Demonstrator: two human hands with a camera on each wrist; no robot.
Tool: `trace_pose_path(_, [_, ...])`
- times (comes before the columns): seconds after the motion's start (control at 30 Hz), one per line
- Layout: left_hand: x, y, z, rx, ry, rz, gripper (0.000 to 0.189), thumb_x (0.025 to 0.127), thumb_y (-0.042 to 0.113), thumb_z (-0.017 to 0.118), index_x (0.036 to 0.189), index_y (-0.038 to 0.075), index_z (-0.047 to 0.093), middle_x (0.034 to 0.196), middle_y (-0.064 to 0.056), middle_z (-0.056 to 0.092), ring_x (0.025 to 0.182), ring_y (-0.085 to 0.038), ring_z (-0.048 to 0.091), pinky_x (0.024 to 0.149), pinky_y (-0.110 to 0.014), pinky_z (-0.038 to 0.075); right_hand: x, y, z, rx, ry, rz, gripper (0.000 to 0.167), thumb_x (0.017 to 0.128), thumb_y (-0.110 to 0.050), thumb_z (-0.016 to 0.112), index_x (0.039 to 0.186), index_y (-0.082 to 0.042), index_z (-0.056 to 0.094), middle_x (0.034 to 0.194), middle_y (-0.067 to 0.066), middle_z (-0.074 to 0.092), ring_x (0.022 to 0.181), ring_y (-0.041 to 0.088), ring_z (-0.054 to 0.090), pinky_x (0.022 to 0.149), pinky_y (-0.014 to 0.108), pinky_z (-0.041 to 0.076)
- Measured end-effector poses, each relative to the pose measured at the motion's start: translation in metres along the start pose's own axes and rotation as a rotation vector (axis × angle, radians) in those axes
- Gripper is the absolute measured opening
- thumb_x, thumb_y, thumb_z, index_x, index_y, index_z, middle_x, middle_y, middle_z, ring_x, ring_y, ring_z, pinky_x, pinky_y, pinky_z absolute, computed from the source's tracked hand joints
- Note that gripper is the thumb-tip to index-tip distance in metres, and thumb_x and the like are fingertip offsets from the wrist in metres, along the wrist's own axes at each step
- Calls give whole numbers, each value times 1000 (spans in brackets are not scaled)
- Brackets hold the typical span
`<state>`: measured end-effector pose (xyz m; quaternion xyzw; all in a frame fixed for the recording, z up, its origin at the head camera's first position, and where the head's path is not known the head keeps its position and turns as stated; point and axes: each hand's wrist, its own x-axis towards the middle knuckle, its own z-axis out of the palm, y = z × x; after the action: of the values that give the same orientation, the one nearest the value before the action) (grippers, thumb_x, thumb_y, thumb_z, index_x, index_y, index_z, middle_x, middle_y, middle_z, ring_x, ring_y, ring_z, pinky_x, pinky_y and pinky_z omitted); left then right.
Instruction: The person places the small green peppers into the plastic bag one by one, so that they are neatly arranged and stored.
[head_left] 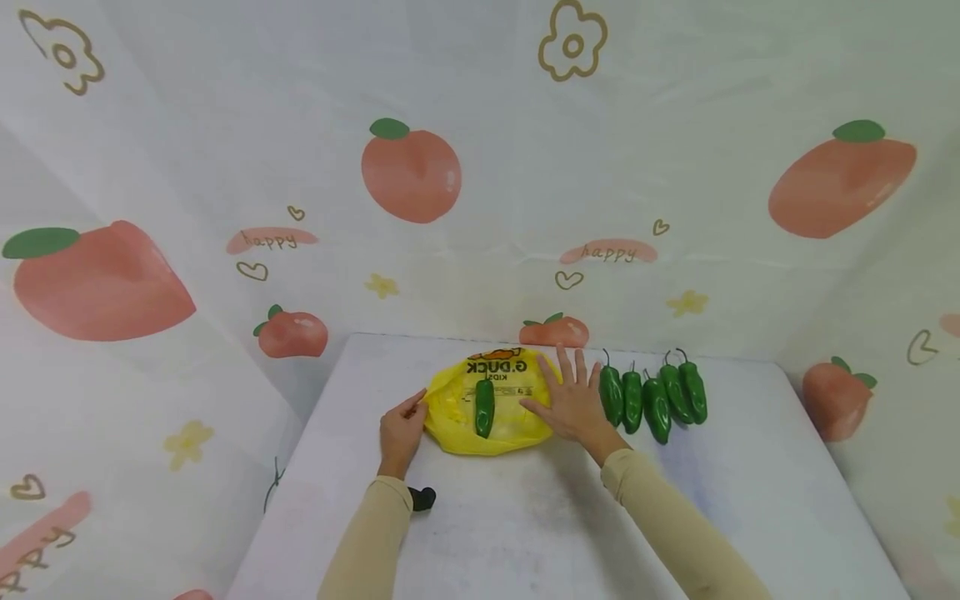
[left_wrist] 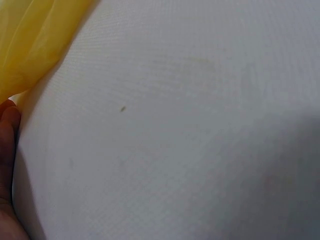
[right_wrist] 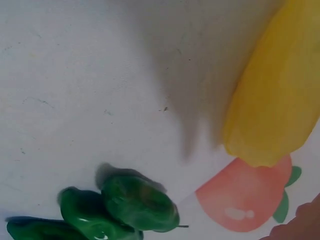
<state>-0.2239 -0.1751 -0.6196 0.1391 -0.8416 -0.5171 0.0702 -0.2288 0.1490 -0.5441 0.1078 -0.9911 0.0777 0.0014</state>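
Supervisor: Report the left side first.

Operator: From my remote station I find the left hand (head_left: 401, 429) reaching forward from a beige sleeve (head_left: 371, 537), thumb and fingers meeting at the left rim of the yellow bag (head_left: 468, 442). Grip: a narrow pinch on that rim. The left wrist view confirms fingertips against the plastic.

Supervisor: And the right?

Operator: I record the right hand (head_left: 577, 408) angled in from the right, back of the hand up, fingers straight and fanned wide, thumb pointing towards the bag. It has hold of nothing. The thumb and index finger lie at the bag's right edge; contact I cannot confirm.

Supervisor: Position of the goods?

Operator: The bag lies spread on the white table (head_left: 510, 533), near the patterned wall cloth (head_left: 480, 283), between both hands. One green pepper (head_left: 485, 410) lies within its outline, stem towards the wall; inside the plastic or on top, I cannot tell. Five green peppers (head_left: 657, 408) lie in a row just beyond the right hand, stems also towards the wall, the two rightmost touching.
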Motion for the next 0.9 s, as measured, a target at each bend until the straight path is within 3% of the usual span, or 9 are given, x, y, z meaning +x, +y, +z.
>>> trace_pose_path(0.23, [2, -1, 1, 5, -2, -3, 32, 97, 31, 63, 127, 30, 73, 98, -4, 73, 85, -20, 57, 72, -24, 48, -2, 13, 0, 56, 45, 17, 92, 94, -71, 48, 164, -19, 21, 172, 20, 4, 155, 54, 5, 116, 79, 5])
trace_pose_path(0.5, [2, -3, 3, -7, -3, -14, 32, 97, 32, 63, 127, 31, 73, 107, -3, 76, 88, -20, 59, 76, -24, 50, -4, 35, -1, 66, 8, 73, 91, 96, -69, 48, 165, -17, 19, 171, 22, 3, 155, 54, 3, 116, 79, 2])
trace_pose_path(0.9, [2, -2, 4, 6, 6, -26, 33, 98, 30, 62, 129, 31, 72, 107, -2, 76, 89, -19, 59, 76, -22, 49, -13, 64, 2, 115, 44, 53, 89, 97, -60, 56, 163, -9, 24, 168, 30, 10, 152, 56, 11, 117, 76, 12])
